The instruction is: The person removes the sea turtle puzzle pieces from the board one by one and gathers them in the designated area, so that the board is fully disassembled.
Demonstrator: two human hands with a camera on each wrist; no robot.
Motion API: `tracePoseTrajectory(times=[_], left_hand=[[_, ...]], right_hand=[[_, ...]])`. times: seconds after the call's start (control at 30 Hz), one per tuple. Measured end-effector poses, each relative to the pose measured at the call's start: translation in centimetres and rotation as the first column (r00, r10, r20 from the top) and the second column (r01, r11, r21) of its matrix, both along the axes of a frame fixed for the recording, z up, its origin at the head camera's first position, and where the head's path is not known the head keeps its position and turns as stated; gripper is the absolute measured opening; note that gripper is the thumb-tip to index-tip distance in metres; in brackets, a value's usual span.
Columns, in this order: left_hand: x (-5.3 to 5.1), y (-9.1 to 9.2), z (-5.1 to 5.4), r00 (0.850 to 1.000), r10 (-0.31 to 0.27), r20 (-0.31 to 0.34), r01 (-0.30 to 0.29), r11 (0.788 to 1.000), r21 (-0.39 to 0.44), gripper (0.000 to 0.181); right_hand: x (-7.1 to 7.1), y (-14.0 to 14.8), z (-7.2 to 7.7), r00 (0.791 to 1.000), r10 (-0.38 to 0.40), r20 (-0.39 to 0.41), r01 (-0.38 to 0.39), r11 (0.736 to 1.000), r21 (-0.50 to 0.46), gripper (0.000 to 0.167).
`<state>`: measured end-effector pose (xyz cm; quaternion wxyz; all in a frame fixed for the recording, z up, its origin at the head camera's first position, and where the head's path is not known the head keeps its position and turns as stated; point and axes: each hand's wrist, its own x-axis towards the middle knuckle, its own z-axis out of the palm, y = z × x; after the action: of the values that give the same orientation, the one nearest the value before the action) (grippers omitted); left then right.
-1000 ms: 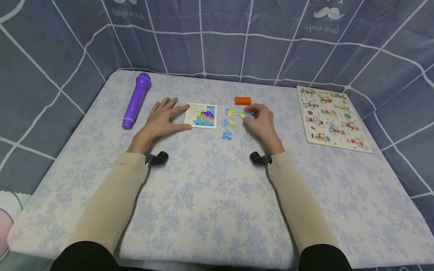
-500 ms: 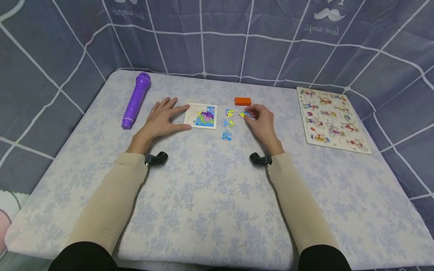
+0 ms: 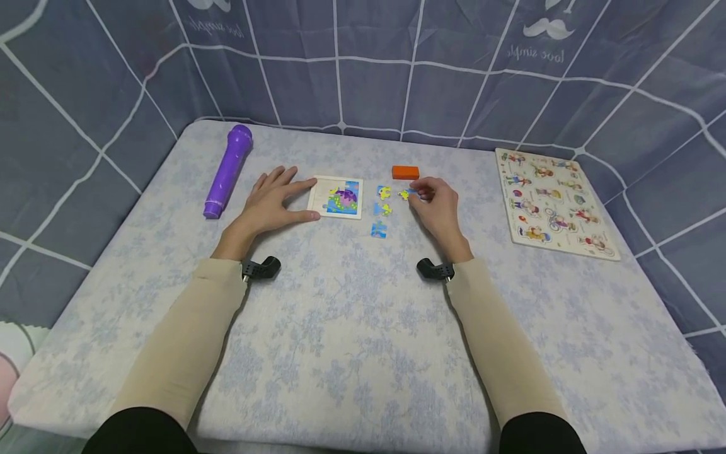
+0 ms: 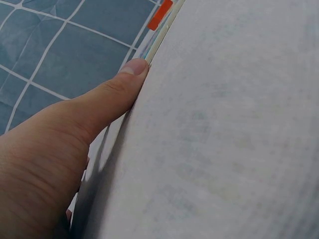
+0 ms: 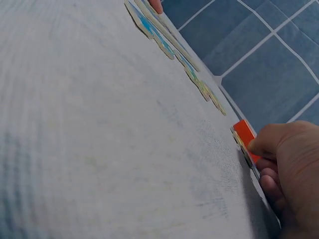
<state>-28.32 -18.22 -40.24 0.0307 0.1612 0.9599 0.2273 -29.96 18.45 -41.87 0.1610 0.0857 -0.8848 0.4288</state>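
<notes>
A small wooden puzzle tray (image 3: pixel 318 193) with a purple, pink and green picture partly filling it lies left of centre. My left hand (image 3: pixel 275 200) rests at its left side, fingers spread, with index tip and thumb touching the tray's corners. In the left wrist view the thumb (image 4: pixel 119 87) lies against the tray's edge. Curled fingers of my right hand (image 3: pixel 439 205) pinch a yellow and blue puzzle piece (image 3: pixel 404 194) at the table surface, its right part hidden by them. Between the hands lie three loose puzzle pieces in a column, the lowest a blue piece (image 3: pixel 379 229).
An orange block (image 3: pixel 405 172) lies just beyond the right hand. The purple toy microphone (image 3: pixel 228 171) is at far left. A wooden board (image 3: pixel 558 205) with figure pictures lies at right. The curtain (image 3: pixel 374 88) hangs behind the table (image 3: pixel 346 328).
Both hands stay in place, left at the tray and right at the yellow and blue piece. The whole head view has shifted slightly.
</notes>
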Motion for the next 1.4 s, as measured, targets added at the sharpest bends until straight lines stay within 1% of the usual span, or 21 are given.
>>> tracePoseTrajectory(times=[0.23, 0.4, 0.47, 0.6, 0.7, 0.8, 0.9, 0.97, 1.07, 1.13, 1.23, 1.3, 1.4], left_hand=[[0.0, -0.1, 0.2, 1.000, 0.006, -0.006, -0.006, 1.000, -0.008, 0.091], [0.1, -0.2, 0.2, 1.000, 0.004, -0.005, -0.004, 1.000, -0.008, 0.091], [0.2, -0.3, 0.1, 1.000, 0.005, -0.006, -0.005, 1.000, -0.010, 0.090], [0.2, -0.4, 0.0, 1.000, 0.010, -0.008, -0.010, 1.000, -0.012, 0.090], [0.1, -0.3, 0.0, 1.000, 0.012, -0.008, -0.012, 1.000, -0.009, 0.090], [0.1, -0.1, 0.0, 1.000, 0.009, -0.003, -0.009, 1.000, -0.008, 0.090], [0.1, 0.0, -0.1, 1.000, 0.007, 0.003, -0.007, 1.000, -0.009, 0.090], [0.0, 0.0, -0.2, 1.000, 0.008, -0.002, -0.008, 1.000, -0.013, 0.090], [0.0, -0.1, -0.2, 1.000, 0.008, -0.013, -0.008, 1.000, -0.010, 0.090], [0.0, -0.1, -0.1, 1.000, 0.007, -0.020, -0.007, 1.000, -0.008, 0.089], [0.1, -0.2, 0.0, 1.000, 0.004, -0.019, -0.004, 1.000, -0.004, 0.089], [0.1, -0.2, -0.1, 1.000, 0.003, -0.018, -0.003, 1.000, -0.004, 0.089], [0.1, -0.2, -0.1, 1.000, 0.000, -0.018, 0.000, 1.000, -0.005, 0.089]], right_hand=[[0.0, -0.3, 0.1, 1.000, -0.015, -0.021, 0.015, 1.000, -0.018, 0.020], [0.1, -0.8, 0.2, 0.998, -0.017, -0.054, 0.016, 1.000, -0.020, 0.018], [0.2, -1.2, 0.4, 0.998, 0.003, -0.069, -0.005, 1.000, -0.030, 0.017], [0.5, -2.4, 1.2, 0.994, 0.082, -0.078, -0.086, 0.995, -0.050, 0.018], [0.7, -3.5, 1.7, 0.989, 0.137, -0.057, -0.139, 0.989, -0.042, 0.019], [0.9, -4.9, 2.2, 0.983, 0.185, -0.014, -0.185, 0.983, -0.013, 0.021], [0.8, -6.6, 2.7, 0.971, 0.234, 0.045, -0.235, 0.971, 0.038, 0.025], [0.7, -7.9, 3.1, 0.963, 0.258, 0.075, -0.265, 0.960, 0.088, 0.027], [0.4, -9.8, 3.5, 0.955, 0.277, 0.111, -0.292, 0.944, 0.153, 0.033], [0.2, -10.8, 3.6, 0.951, 0.280, 0.132, -0.301, 0.935, 0.185, 0.040], [0.1, -12.0, 3.3, 0.945, 0.280, 0.171, -0.313, 0.923, 0.222, 0.054], [0.0, -12.5, 3.0, 0.941, 0.284, 0.182, -0.322, 0.917, 0.236, 0.061], [0.0, -12.8, 2.7, 0.938, 0.299, 0.174, -0.335, 0.910, 0.245, 0.061]])
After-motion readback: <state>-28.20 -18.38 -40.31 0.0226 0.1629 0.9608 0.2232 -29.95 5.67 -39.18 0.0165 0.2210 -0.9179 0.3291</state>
